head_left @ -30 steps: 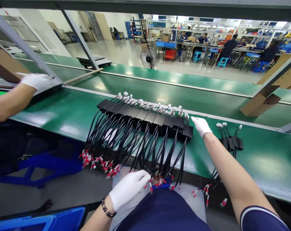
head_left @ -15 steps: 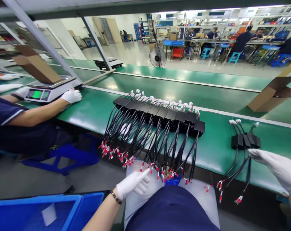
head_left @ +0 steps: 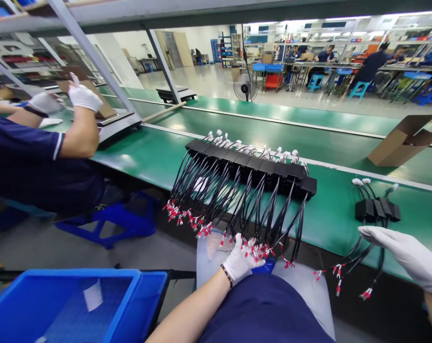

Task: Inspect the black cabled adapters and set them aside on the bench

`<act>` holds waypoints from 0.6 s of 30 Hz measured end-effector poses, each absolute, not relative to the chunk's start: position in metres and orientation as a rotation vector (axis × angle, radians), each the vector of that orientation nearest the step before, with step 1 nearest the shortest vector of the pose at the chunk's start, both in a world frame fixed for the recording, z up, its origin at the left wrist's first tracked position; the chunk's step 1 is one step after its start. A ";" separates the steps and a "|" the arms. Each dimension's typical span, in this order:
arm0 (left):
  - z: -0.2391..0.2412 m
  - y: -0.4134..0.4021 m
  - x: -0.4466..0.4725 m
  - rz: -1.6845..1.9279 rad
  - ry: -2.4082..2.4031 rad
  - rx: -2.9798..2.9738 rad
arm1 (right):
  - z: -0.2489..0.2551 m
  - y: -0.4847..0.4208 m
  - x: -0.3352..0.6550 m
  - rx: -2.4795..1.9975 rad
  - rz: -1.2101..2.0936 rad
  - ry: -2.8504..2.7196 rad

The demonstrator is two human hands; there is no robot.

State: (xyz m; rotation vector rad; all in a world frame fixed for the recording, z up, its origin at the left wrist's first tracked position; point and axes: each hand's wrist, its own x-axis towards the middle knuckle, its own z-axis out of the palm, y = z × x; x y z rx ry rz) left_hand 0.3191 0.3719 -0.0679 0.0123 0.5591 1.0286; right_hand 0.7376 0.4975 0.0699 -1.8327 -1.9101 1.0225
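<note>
We have the row (head_left: 246, 162) of black boxes on the green counter (head_left: 330, 219), its white plugs (head_left: 239, 144) along the far side. On the near side its black wires (head_left: 284, 209) run down over the counter's edge, ending in red terminals (head_left: 173, 209). Our left hand (head_left: 242, 259), gloved, is below the near side of the row, among the terminals toward its right end. The thumb stands up apart from the fingers; we cannot tell whether it grips any.

Right of the row lies a small batch (head_left: 377, 209) of similar boxes with plugs and wires of its own. Our right hand (head_left: 398, 250), also gloved, is just nearer us than that batch, over its wires, fingers stretched out and holding nothing we can see.

Beyond the row and to its right stands an opened carton (head_left: 398, 145). Well left of the row, a co-worker's gloved hand (head_left: 84, 97) is raised near the scale (head_left: 119, 125). Below the row, to the left, we have a blue bin (head_left: 126, 305) with a white slip (head_left: 93, 295) in it.
</note>
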 end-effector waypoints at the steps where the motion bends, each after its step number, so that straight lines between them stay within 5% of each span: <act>1: -0.067 0.369 0.317 0.989 0.525 0.026 | 0.073 0.496 0.734 -1.835 0.999 -1.963; 18: -0.040 0.340 0.302 0.918 0.257 0.041 | 0.089 0.483 0.703 -1.806 0.943 -2.222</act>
